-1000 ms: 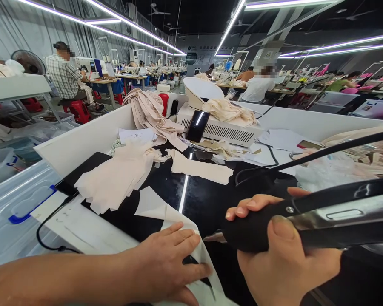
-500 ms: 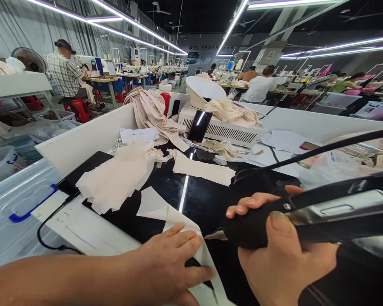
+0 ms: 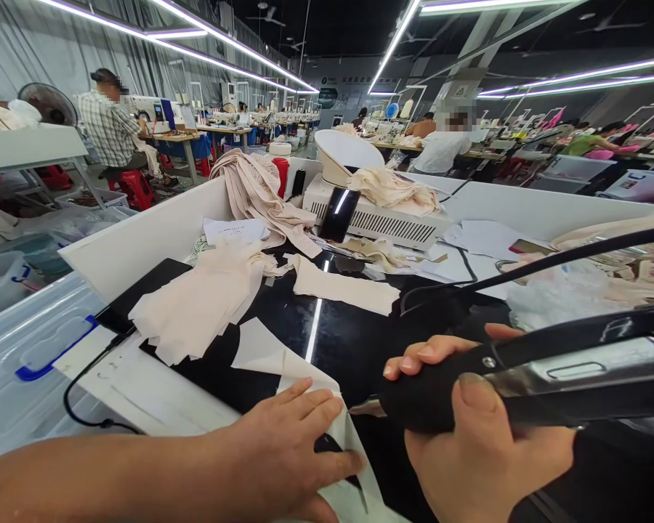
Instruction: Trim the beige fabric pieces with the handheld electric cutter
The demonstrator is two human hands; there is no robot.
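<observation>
The right hand has dipped slightly, curled around the black tool

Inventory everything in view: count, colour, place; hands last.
Work surface: 1, black, centre.
Fabric piece: 1, off-white, lower centre.
Tool: 1, black and silver, lower right.
Fabric stack: 1, cream, left of centre.
Fabric strip: 1, cream, right of stack.
Draped cloth: 1 heap, pinkish beige, behind stack.
Vented box: 1, white, back.
Bowl-like object: 1, white, by box.
Bunched cloth: 1 heap, cream, on box.
Phone-like device: 1, black, before box.
Papers: several, white, around box.
Plastic bagging: count unclear, clear, right.
Bins: several, clear, left and far right.
Sewing machines: many, mostly white, background.
People: several, varied clothing, background.
Left hand: 1, bare, fingers on fabric piece.
Right hand: 1, bare, fingers around tool.
</observation>
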